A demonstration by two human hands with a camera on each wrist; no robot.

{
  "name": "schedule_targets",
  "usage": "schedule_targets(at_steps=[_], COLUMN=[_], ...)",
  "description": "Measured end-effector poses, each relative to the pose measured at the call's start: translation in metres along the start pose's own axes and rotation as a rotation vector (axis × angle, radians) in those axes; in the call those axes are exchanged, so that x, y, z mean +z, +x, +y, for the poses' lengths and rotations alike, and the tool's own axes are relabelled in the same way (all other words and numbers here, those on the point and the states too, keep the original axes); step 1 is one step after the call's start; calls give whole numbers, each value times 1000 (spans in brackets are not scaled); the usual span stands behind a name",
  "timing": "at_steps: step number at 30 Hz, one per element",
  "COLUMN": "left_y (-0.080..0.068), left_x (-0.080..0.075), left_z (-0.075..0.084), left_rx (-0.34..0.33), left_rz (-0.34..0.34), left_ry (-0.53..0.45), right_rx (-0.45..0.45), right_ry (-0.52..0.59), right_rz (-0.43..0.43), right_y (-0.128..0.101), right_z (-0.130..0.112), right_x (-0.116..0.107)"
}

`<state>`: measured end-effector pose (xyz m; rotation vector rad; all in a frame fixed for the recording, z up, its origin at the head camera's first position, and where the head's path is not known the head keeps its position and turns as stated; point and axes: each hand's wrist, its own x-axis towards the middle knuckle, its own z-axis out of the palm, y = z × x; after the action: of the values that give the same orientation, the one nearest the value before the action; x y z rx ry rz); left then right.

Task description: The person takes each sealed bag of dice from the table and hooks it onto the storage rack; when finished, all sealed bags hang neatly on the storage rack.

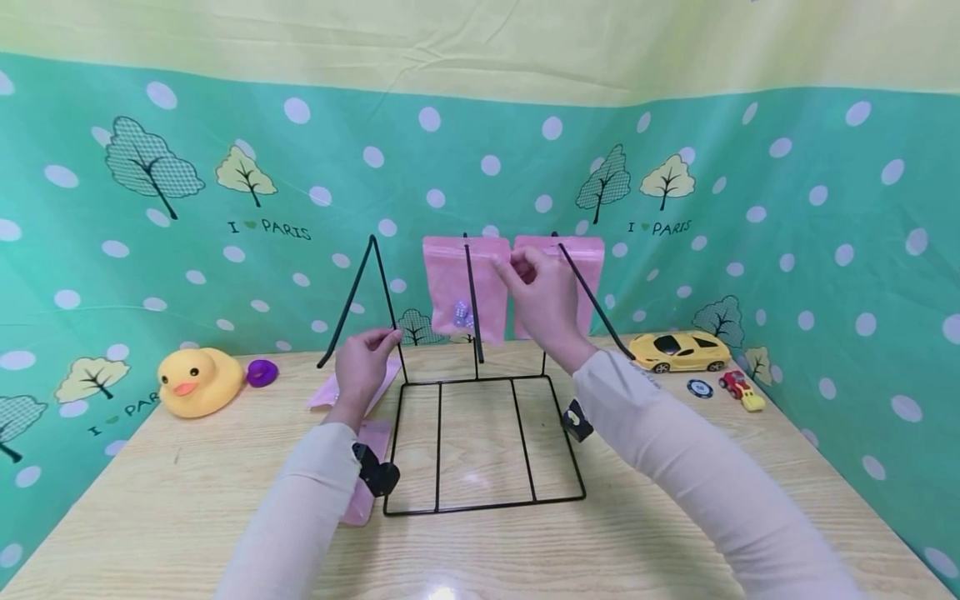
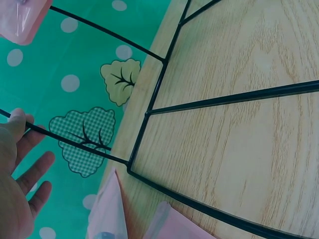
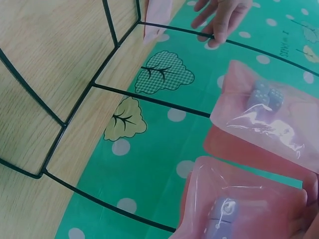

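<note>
The left hand (image 1: pixel 360 367) pinches the left post of the black rack (image 1: pixel 476 380). The rack stands on the table (image 1: pixel 487 554). The middle bag (image 1: pixel 447 283) hangs on the middle hook, with dice (image 1: pixel 462 315) in it, and the right bag (image 1: pixel 592 271) hangs on the right hook. The right hand (image 1: pixel 546 300) is between these pink bags, thumb and finger close together; I can't tell if it pinches one. Two more bags (image 1: pixel 362 507) lie left of the rack
</note>
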<state>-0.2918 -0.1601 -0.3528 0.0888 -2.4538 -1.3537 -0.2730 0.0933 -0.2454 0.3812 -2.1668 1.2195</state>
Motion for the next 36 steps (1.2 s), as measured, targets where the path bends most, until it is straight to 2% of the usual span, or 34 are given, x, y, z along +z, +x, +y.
schedule_targets(at_steps=[10,21,26,31,36], left_y=[-1,-1,0,0,0], left_x=[1,1,1,2,2], left_z=[1,1,1,0,-1], left_rx=[-1,4,-1,-7,-4], left_rz=[6,9,6,6,5], left_ry=[-3,3,1,-6,-10], right_rx=[-27,36,79,85,72], right_ry=[-97,-147,-104,-98,-58], right_rz=[41,65,31,-12,-105], right_y=[2,1,-1,-4,-10], right_z=[1,0,1,5,10], right_x=[4,5,1,-3,-8])
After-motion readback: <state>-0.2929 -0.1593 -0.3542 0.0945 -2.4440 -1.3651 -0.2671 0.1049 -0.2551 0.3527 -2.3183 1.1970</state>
